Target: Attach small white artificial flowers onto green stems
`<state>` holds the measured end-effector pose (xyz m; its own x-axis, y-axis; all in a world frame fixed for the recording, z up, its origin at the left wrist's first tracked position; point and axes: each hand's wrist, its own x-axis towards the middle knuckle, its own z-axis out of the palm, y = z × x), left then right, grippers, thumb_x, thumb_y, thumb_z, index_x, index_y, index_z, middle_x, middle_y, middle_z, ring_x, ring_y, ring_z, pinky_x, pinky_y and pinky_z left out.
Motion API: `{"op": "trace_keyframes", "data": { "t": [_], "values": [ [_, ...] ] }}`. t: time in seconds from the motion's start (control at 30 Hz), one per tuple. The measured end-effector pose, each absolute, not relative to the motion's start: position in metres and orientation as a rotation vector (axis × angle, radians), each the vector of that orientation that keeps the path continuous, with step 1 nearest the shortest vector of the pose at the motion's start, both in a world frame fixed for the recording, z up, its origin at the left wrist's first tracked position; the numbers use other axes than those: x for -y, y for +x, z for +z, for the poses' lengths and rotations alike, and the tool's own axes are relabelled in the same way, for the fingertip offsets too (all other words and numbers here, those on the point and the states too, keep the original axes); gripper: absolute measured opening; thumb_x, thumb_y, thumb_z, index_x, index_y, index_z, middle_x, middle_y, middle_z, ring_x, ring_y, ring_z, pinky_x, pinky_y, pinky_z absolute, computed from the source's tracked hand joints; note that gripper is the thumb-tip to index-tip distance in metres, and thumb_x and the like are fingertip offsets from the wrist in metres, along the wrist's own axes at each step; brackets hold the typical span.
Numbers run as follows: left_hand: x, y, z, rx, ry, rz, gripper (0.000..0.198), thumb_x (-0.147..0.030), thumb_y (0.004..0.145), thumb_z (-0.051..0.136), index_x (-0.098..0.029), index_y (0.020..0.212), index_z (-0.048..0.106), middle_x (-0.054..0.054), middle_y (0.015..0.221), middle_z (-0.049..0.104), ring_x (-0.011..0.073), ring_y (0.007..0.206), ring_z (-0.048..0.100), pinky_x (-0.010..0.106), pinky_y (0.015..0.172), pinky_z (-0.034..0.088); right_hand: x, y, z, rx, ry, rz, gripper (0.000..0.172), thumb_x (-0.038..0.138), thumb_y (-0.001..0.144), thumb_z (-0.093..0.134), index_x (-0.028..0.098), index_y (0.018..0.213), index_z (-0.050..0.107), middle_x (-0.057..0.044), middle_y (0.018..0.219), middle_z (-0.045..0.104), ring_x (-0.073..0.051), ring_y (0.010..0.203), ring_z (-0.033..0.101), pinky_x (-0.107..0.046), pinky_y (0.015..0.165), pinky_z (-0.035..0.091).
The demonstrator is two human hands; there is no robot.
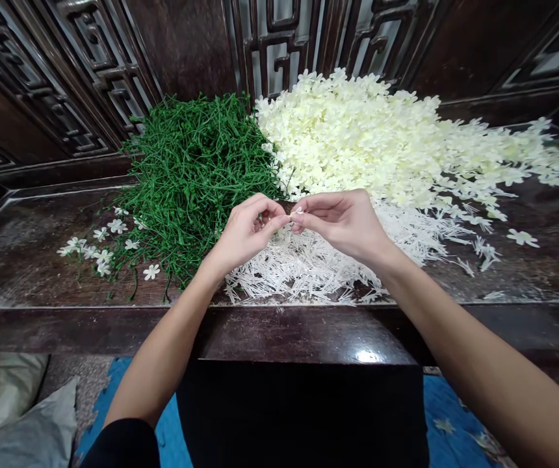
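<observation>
My left hand (251, 226) and my right hand (342, 221) meet fingertip to fingertip over the bench, both in a pinch. Between them is a tiny white piece (298, 211), mostly covered by the fingers, so its exact kind is unclear. It shows chiefly at my right fingertips, and my left thumb and forefinger touch its left end. Just below the hands lies a heap of thin white plastic sprigs (303, 266). Behind my left hand is a pile of green artificial stems (196, 162). A large mound of cream-white artificial petals (357, 136) rises behind my right hand.
Several assembled white flowers (101, 250) lie at the left of the dark wooden bench (26, 273). A carved lattice backrest (279, 45) stands behind the piles. Sacks (30, 416) and a blue mat (167, 429) are on the floor.
</observation>
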<state>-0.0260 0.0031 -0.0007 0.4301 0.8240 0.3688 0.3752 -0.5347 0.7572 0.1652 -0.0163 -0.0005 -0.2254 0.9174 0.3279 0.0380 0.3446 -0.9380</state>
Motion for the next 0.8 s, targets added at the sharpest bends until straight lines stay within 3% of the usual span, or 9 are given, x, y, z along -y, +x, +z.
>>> {"op": "trace_keyframes", "data": {
  "t": [0.13,0.3,0.6,0.8],
  "values": [
    [-0.011,-0.042,-0.001,-1.122,2.48,0.797,0.014,-0.026,0.079,0.074,-0.02,0.092,0.071,0.005,0.093,0.066,0.0215,0.092,0.054,0.034,0.083,0.041,0.013,0.168,-0.001,1.561,-0.961,1.004,0.012,0.028,0.072,0.08,0.018,0.075,0.075,-0.003,0.072,0.073,-0.015,0.062,0.069,-0.033,0.065,0.065],
    [-0.017,-0.049,-0.009,-1.101,2.529,0.651,0.006,-0.021,0.081,0.07,-0.022,0.084,0.075,0.006,0.082,0.068,0.023,0.085,0.054,0.037,0.08,0.041,0.012,0.169,-0.002,1.538,-0.992,0.952,0.004,0.019,0.072,0.077,0.017,0.074,0.074,-0.004,0.074,0.074,-0.015,0.062,0.07,-0.034,0.066,0.066],
    [-0.003,-0.029,0.0,-1.125,2.167,1.074,0.011,-0.022,0.085,0.063,-0.018,0.082,0.073,0.004,0.081,0.069,0.0153,0.073,0.06,0.028,0.069,0.046,0.016,0.165,-0.001,1.564,-0.958,0.844,0.007,0.02,0.074,0.073,0.019,0.08,0.076,-0.003,0.077,0.076,-0.017,0.063,0.072,-0.037,0.067,0.066],
    [-0.001,-0.025,0.0,-1.084,1.995,1.15,0.01,-0.022,0.082,0.065,-0.016,0.081,0.072,0.005,0.079,0.067,0.0142,0.071,0.06,0.026,0.063,0.047,0.017,0.162,-0.003,1.555,-0.934,0.811,0.009,0.014,0.073,0.071,0.019,0.079,0.076,-0.002,0.075,0.076,-0.016,0.063,0.071,-0.034,0.064,0.065]
  ]
}}
